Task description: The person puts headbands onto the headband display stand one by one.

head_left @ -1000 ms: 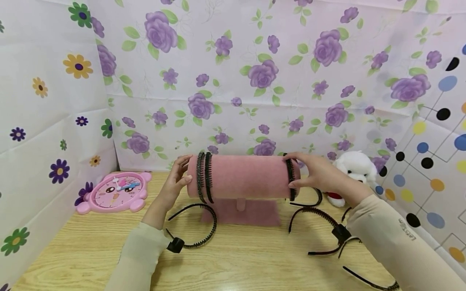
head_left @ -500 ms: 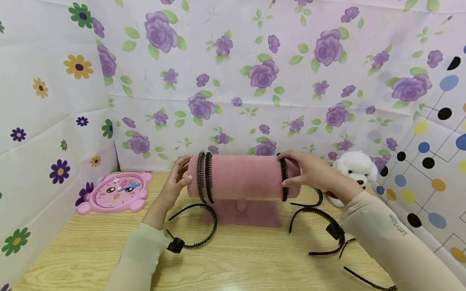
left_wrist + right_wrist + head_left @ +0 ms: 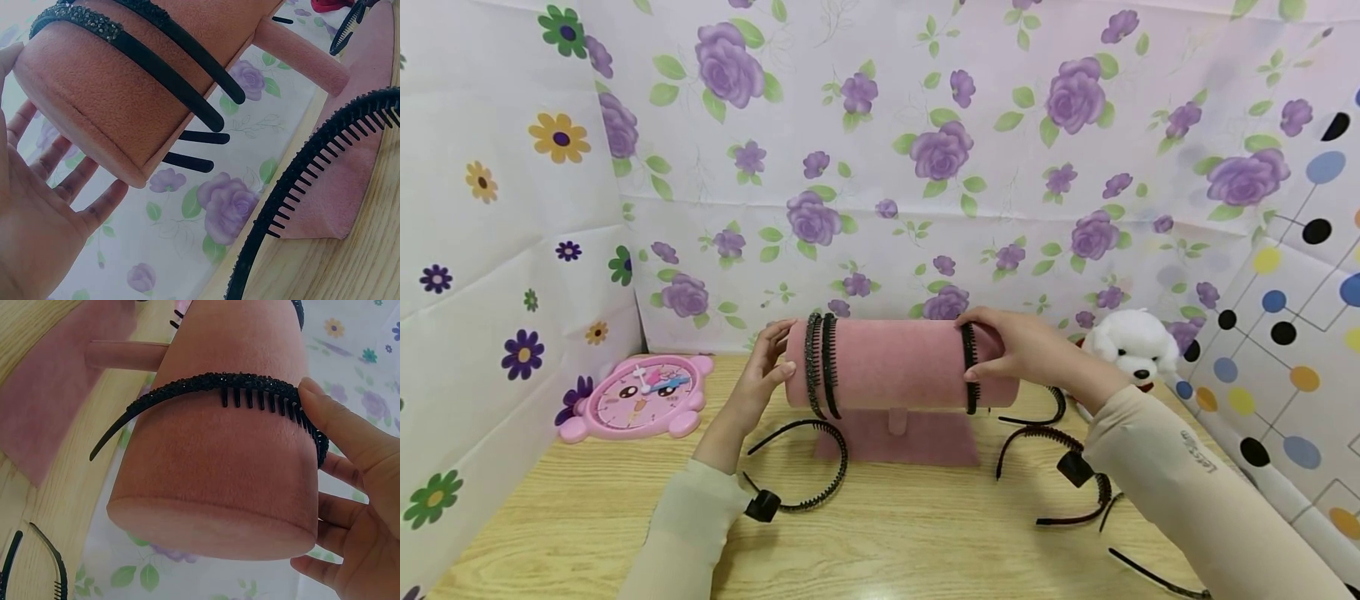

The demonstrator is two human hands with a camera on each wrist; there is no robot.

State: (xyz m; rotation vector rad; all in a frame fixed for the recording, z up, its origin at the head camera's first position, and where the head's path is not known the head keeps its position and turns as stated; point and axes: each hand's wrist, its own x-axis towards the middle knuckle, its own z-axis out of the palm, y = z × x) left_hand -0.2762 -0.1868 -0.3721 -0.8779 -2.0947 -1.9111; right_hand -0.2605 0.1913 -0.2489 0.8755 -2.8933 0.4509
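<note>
A pink plush roll (image 3: 898, 362) lies level on a post above a flat pink base (image 3: 917, 446). My left hand (image 3: 756, 375) holds the roll's left end, thumb at the front and fingers round the end face. Beside it, two glittery black headbands sit on the roll, the outer headband (image 3: 94, 25) nearest the hand. With my right hand (image 3: 1026, 354) I pinch another toothed, black-beaded headband (image 3: 250, 384) on the roll's right part, thumb on its front and fingers behind. That headband's teeth face the roll's bare right end.
On the wooden table (image 3: 887, 533), a toothed headband (image 3: 842, 467) lies front left, and several more, including a dark headband (image 3: 1052, 433), lie at right. A pink clock (image 3: 640, 396) stands back left. A white plush dog (image 3: 1131, 346) sits behind my right arm.
My right hand has slid the headband leftward along the roll, away from its right end. The left hand has stayed at the left end.
</note>
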